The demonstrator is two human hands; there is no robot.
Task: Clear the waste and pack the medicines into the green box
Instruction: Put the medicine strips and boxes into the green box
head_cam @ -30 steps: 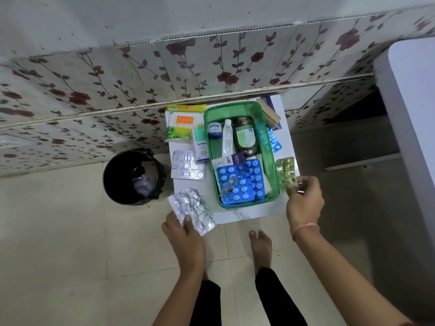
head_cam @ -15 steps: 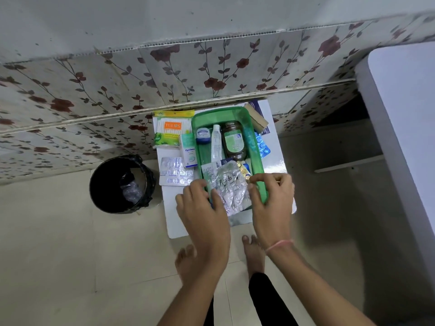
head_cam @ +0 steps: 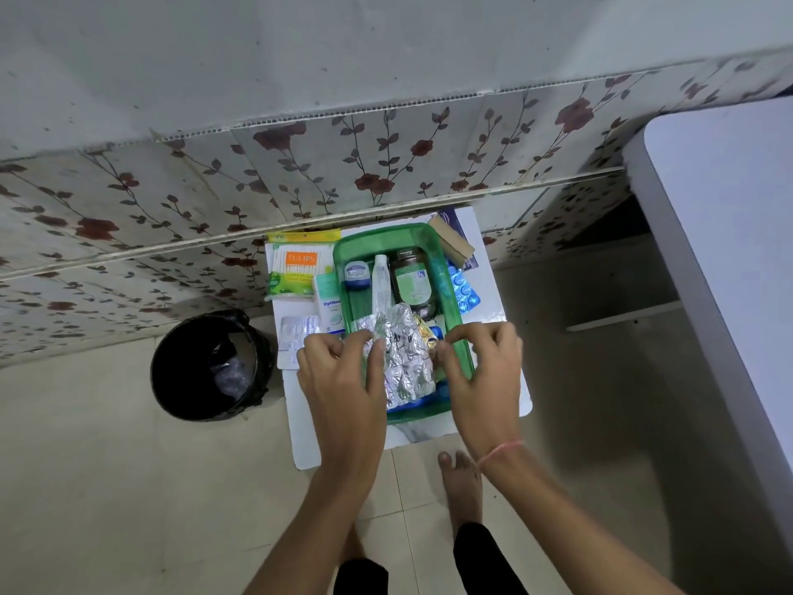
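Both my hands sit over the near half of the green box on the small table: the left hand pinches the silver foil strips lying inside it, the right hand grips their other edge beside the gold strip. A bottle and tube lie further in. The bin stands left.

One green box, two hands

Hands on foil strips in green box
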